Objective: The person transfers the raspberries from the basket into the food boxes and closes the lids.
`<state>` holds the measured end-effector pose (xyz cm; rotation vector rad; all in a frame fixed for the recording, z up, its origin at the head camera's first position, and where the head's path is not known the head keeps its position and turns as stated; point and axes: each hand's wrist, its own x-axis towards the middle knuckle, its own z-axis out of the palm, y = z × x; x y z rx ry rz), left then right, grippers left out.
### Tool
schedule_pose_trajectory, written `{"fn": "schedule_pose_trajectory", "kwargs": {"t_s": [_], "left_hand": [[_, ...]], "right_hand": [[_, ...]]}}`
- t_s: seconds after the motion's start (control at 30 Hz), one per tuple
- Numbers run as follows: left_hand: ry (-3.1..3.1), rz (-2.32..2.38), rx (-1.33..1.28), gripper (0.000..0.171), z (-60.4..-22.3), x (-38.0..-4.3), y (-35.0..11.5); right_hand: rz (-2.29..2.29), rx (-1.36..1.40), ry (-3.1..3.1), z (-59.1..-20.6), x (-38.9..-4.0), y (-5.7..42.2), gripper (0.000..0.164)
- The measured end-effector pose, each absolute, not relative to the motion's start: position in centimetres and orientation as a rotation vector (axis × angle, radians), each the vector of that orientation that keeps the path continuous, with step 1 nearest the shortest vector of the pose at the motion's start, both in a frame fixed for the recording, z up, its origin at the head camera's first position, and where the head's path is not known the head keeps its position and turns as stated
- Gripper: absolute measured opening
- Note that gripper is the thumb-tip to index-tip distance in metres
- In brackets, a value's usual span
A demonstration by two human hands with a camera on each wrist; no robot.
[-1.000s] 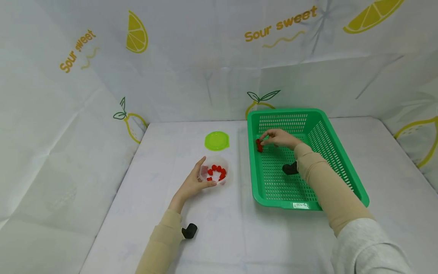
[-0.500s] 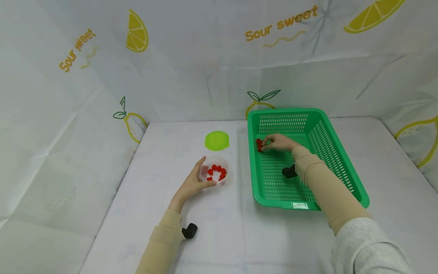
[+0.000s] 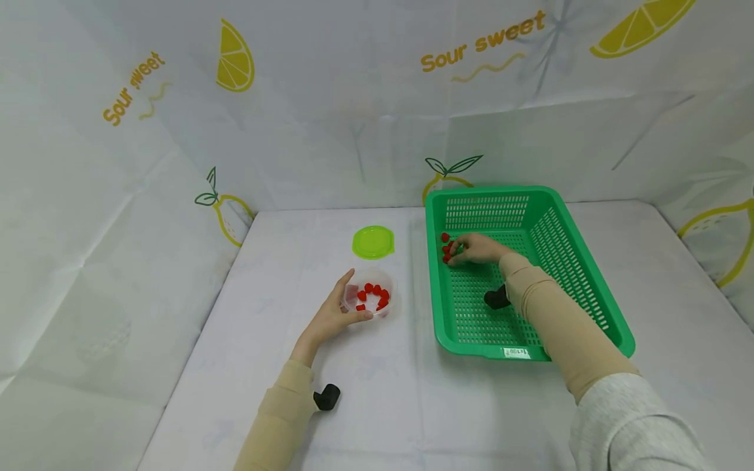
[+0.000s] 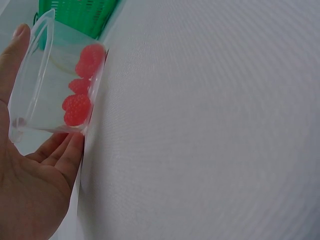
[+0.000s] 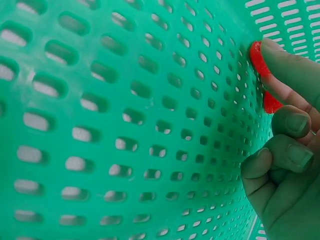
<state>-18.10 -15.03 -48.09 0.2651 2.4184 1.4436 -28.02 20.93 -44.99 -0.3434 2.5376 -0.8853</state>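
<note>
On the left of the cloth, my left hand [image 3: 332, 317] grips the side of a clear plastic tub [image 4: 45, 90], thumb at its rim and fingers low on its wall. Several red raspberries [image 4: 77, 109] lie on the tub's bottom. My right hand [image 3: 480, 249] reaches into a green plastic basket [image 3: 483, 343], near its left wall. A raspberry [image 5: 258, 59] sits between its thumb and index fingertips, while the other fingers are curled. Another raspberry [image 5: 271, 103] shows just below the index finger. One more raspberry [image 3: 445, 237] lies a little farther back in the basket.
A lime-green lid [image 3: 374, 242] lies flat on the white cloth behind the tub. The basket has raised perforated walls on all sides. A white sheet printed with lemons [image 3: 365, 131] hangs behind the table.
My right hand has shifted slightly down and its fingertips have closed in among the raspberries, which now lie more spread out. My left hand and the tub have stayed put.
</note>
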Motion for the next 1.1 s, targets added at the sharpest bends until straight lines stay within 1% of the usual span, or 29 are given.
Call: {"fn": "schedule_pose_trajectory", "kwargs": {"t_s": [0.23, 0.43, 0.7, 0.97, 1.1], "left_hand": [[2.423, 1.437, 0.257, 0.098, -48.2, -18.1, -15.0], [2.420, 1.449, 0.260, 0.098, -48.1, -18.1, -15.0], [2.412, 1.453, 0.254, 0.098, -48.2, -18.1, -14.9], [2.415, 1.453, 0.258, 0.098, -48.3, -18.2, -14.9], [2.410, 1.462, 0.258, 0.099, -48.3, -18.2, -15.0]], "right_hand": [[-0.865, -0.345, 2.579, -44.8, -27.8, 20.5, 0.035], [-0.827, -0.394, 2.622, -44.9, -27.9, 20.3, 0.032], [-0.805, -0.392, 2.587, -44.7, -27.6, 20.0, 0.028], [-0.798, -0.431, 2.590, -43.8, -27.3, 19.8, 0.024], [-0.835, -0.435, 2.571, -42.8, -27.0, 20.0, 0.024]]}}
